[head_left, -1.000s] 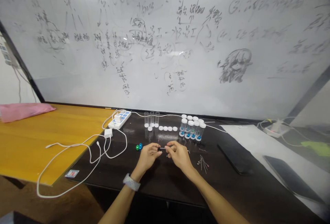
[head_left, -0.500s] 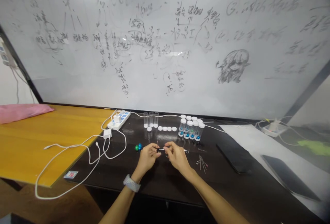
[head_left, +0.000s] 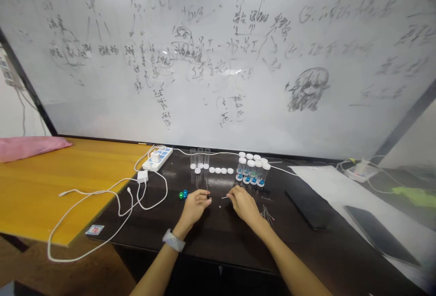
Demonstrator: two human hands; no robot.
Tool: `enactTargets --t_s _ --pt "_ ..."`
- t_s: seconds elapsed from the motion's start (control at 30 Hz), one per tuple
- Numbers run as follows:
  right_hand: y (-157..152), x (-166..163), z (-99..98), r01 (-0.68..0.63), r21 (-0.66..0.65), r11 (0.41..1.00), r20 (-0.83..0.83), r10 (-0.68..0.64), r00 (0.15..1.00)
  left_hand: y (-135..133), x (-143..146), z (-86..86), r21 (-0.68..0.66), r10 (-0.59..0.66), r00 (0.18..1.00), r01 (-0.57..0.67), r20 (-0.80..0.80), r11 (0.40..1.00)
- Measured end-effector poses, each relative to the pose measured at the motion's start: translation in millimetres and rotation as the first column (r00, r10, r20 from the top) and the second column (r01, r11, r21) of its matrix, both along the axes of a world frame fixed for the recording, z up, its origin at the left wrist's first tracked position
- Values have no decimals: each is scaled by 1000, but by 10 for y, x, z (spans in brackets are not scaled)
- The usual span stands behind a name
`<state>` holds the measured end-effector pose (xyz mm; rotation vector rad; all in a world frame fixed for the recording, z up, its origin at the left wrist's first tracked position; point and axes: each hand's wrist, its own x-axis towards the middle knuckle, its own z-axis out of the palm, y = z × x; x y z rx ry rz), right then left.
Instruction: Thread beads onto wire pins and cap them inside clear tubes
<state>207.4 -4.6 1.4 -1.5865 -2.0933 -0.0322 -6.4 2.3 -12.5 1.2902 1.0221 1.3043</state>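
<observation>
My left hand (head_left: 195, 206) rests on the dark table (head_left: 218, 237) and pinches a tiny dark bead (head_left: 207, 197) at its fingertips. A short way to the right, my right hand (head_left: 243, 204) pinches a thin light pin (head_left: 225, 197) that points toward the left hand. A small gap separates the pin's tip from the bead. A green and a blue bead (head_left: 183, 194) lie just left of my left hand. A loose bunch of thin pins (head_left: 267, 214) lies right of my right hand.
Behind the hands stand three empty clear vials (head_left: 200, 157), a row of white caps (head_left: 221, 170) and several capped vials with blue contents (head_left: 252, 171). A power strip (head_left: 157, 158) with white cables (head_left: 112, 196) lies left. Two dark tablets (head_left: 308, 203) lie right, and a whiteboard (head_left: 218, 59) stands behind the table.
My hands have drawn apart: the right hand slid to the right with the pin, and the bead stays at the left fingertips. The view shifted slightly.
</observation>
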Motion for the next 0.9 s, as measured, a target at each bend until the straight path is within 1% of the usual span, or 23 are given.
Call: enactTargets --t_s 0.07,0.13,0.27,0.37,0.4,0.43,0.5,0.53,0.57,0.63,0.73,0.8,0.9 --pt "-7 61 -29 44 -77 996 60 -39 997 -11 10 12 -31 -8 999 10 44 999" --pt "-13 94 -61 56 -116 992 90 -46 995 -13 19 12 -49 -9 997 13 83 999" --pt "32 159 -67 34 -91 995 49 -30 998 -10 24 13 -68 -37 983 50 177 996" --pt "129 360 -17 71 -62 996 -9 -71 997 -26 16 43 -78 -70 964 93 257 993" --pt "166 465 -3 116 -69 991 -26 -118 993 -34 13 57 -77 -75 957 100 279 992" --pt "203 582 4 190 -83 978 -36 -193 980 -43 9 71 -74 -73 952 99 298 992" --pt "270 824 -16 360 -109 926 -29 -365 930 -58 1 97 -73 -59 943 87 328 994" --pt "299 933 -44 406 -110 907 -31 -411 911 -63 -3 107 -80 -59 940 91 337 993" --pt "326 1025 -83 424 -107 899 -44 -430 902 -68 -7 114 -94 -65 938 103 339 990" --pt "376 1145 -179 403 -112 908 -63 -411 909 -73 -15 123 -134 -84 943 133 321 982" --pt "441 1187 -311 383 -132 914 -93 -397 913 -80 -23 135 -162 -86 958 134 273 978" --pt "474 1179 -359 401 -141 905 -106 -416 903 -85 -26 144 -159 -86 963 130 254 979" --pt "489 1193 -371 424 -150 893 -124 -442 888 -90 -25 152 -153 -106 962 148 251 977"
